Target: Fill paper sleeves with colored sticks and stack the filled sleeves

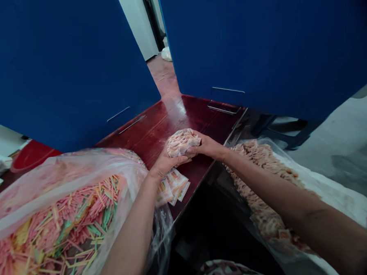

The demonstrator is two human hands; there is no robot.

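Note:
Between my two hands is a thick bundle of small printed paper packets (183, 142), their crimped edges facing up. My left hand (168, 161) grips its left side, with the thumb along the front. On the right side, my right hand (206, 145) closes round the bundle, its thumb also at the front. The bundle is held just above the dark red table (197, 114). Several flat printed packets (175, 184) lie fanned on the table below my left wrist. What the packets contain cannot be seen.
At left, a large clear plastic bag (50, 177) holds many pink, yellow and green sticks (91, 208). To the right, a white sack (334, 195) lies open with piled packets (264, 162). Two blue panels (60, 70) stand behind the table, with wire handles (226, 100). A red basin (33, 155) sits far left.

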